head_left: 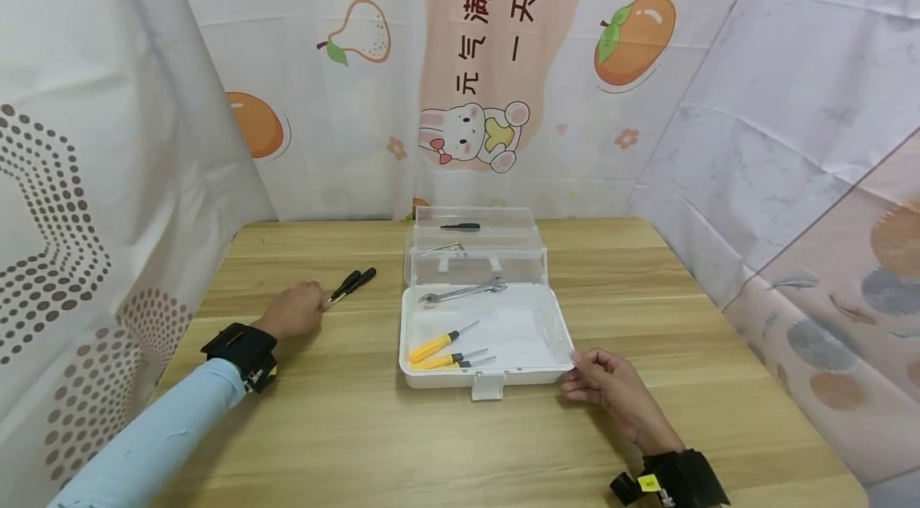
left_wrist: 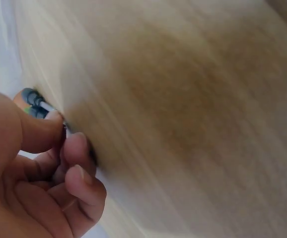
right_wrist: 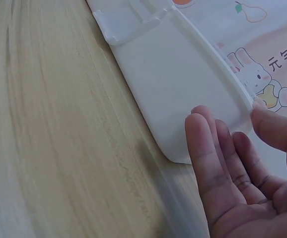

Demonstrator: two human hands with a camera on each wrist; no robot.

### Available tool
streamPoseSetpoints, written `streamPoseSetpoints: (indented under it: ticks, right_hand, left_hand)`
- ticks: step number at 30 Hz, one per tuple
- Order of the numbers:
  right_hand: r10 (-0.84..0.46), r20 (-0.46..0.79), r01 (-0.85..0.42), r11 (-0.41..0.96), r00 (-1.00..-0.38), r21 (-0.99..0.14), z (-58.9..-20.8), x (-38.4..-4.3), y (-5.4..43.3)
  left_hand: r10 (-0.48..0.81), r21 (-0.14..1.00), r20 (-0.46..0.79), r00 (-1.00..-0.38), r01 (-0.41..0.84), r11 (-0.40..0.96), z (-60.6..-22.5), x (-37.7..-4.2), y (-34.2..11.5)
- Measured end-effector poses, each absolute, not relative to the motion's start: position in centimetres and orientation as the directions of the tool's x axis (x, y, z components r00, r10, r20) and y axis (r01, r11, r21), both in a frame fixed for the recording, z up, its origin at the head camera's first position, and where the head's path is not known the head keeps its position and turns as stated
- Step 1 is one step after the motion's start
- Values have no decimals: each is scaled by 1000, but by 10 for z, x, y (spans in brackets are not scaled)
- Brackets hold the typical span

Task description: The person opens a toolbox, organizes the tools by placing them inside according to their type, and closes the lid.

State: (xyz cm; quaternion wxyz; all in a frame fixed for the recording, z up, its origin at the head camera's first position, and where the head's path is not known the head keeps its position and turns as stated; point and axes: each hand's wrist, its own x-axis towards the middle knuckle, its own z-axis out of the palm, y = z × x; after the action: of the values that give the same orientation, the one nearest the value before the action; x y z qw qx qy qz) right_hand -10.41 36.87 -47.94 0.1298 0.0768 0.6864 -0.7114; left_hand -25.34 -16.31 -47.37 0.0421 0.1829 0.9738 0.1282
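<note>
My left hand (head_left: 295, 310) is at the left of the table, its thumb and fingertips pinching the thin metal shafts of two black-handled screwdrivers (head_left: 365, 277). Their dark handles (left_wrist: 31, 95) point away from the hand in the left wrist view. A white toolbox (head_left: 446, 379) stands in the middle with its clear lid (head_left: 474, 217) raised. My right hand (head_left: 611, 392) holds the box's front right corner, thumb on the rim and fingers by the outer wall. Inside the box lie several yellow-handled screwdrivers (head_left: 431, 347) and a silver wrench (head_left: 463, 292).
A small black-handled tool (head_left: 461, 227) and an L-shaped metal key (head_left: 444, 247) show in the clear lid section. The front latch (head_left: 488, 387) hangs down. Printed curtains (head_left: 359, 109) close off the back and both sides of the wooden table (head_left: 345, 436).
</note>
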Motion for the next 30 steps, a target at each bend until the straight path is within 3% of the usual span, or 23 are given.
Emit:
streamPoseSetpoints:
  ticks: [19,30]
  right_hand:
    - [-78,-288,291,-20,-954,-957,-478,-104,368]
    - [-68,-296,298,-22,-953,-954,-478,-103,367]
  left_hand:
    - [348,281,-4,-938,332,900,-468,-248,-175]
    - [293,228,33,-956,293,929,-459,-248,-180]
